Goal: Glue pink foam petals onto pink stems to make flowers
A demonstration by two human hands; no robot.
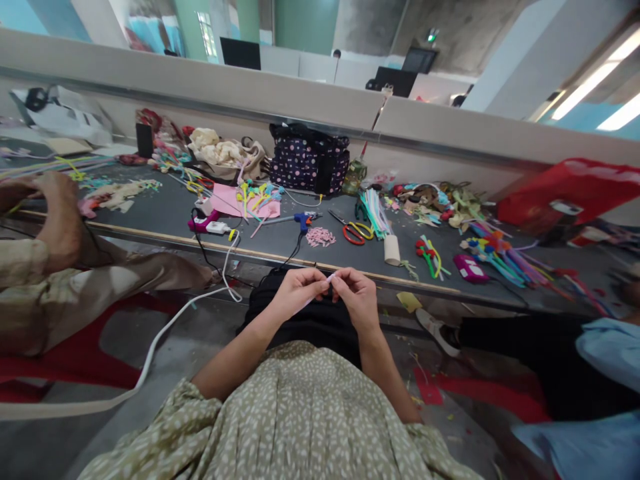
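Observation:
Over my lap, just in front of the table edge, my left hand (pixel 301 291) pinches a thin pale pink-white strip (pixel 303 307), whose tail hangs below the fingers. My right hand (pixel 356 293) closes on the same strip at its upper end, fingertips almost touching those of my left hand. Beyond my hands on the dark table lies a pile of small pink pieces (pixel 321 237). A blue glue gun (pixel 304 220) is left of that pile, and scissors with red and yellow handles (pixel 357 231) are right of it.
The dark table (pixel 165 217) holds a pink sheet (pixel 225 200), a polka-dot bag (pixel 310 159), a cardboard tube (pixel 392 250), colourful stems (pixel 376 212) and a red bag (pixel 565 190). People sit at both sides. A white cable (pixel 165 328) crosses at left.

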